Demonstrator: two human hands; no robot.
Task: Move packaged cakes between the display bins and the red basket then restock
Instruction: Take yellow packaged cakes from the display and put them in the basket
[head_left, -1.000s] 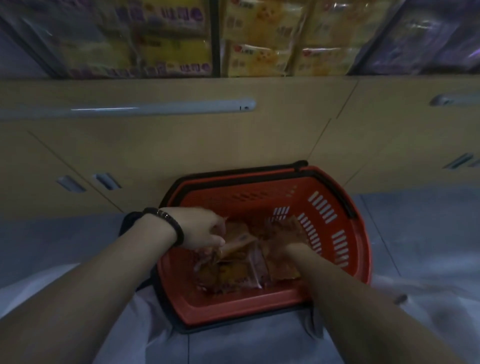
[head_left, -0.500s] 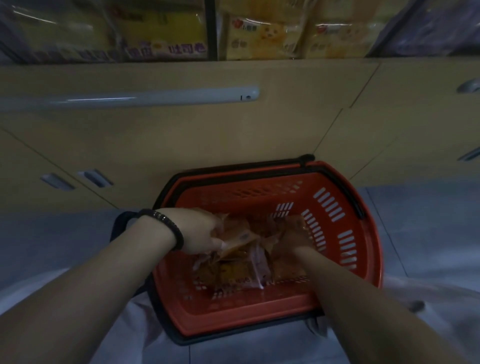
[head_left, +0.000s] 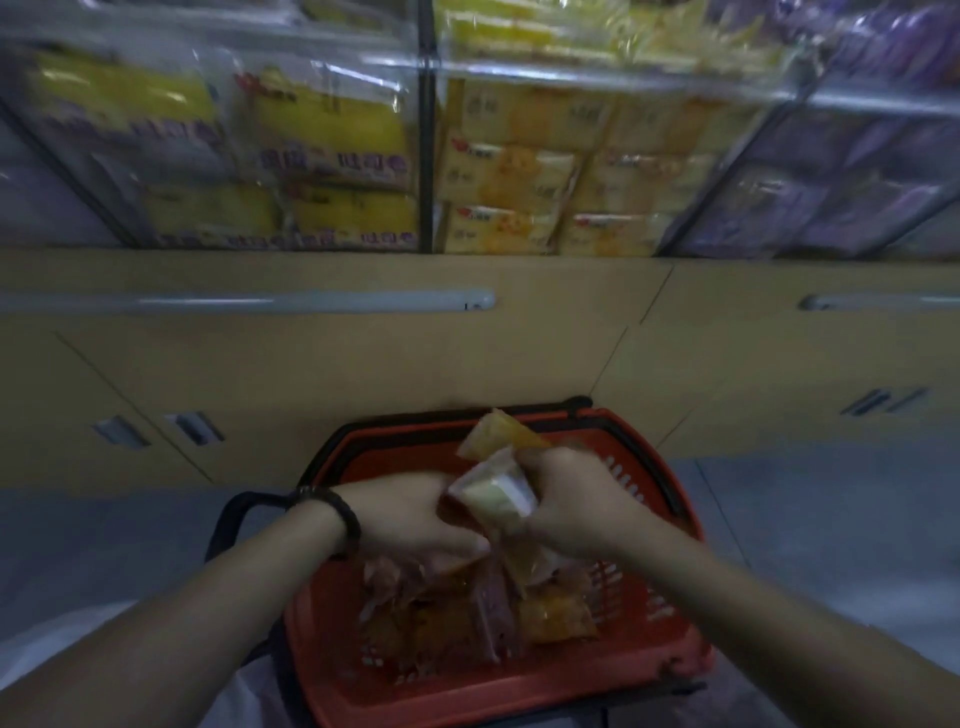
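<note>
The red basket (head_left: 524, 691) stands on the floor in front of me with several packaged cakes (head_left: 467, 618) in clear wrappers inside. My right hand (head_left: 576, 499) is raised above the basket, closed on a bunch of packaged cakes (head_left: 496, 486), one pale and one orange. My left hand (head_left: 410, 514), with a dark bracelet on the wrist, is closed on wrappers (head_left: 415, 569) that hang down from it over the basket. The display bins (head_left: 498, 171) above hold yellow and orange packs behind clear fronts.
A tan cabinet (head_left: 363, 364) with a long grey handle (head_left: 249, 301) and drawer slots runs below the bins, just behind the basket. Purple packs (head_left: 831, 208) fill the right bin. Grey floor (head_left: 831, 519) lies on both sides of the basket.
Both hands have come up out of the basket with packaged cakes in them. My view has tilted up, so more of the display bins shows.
</note>
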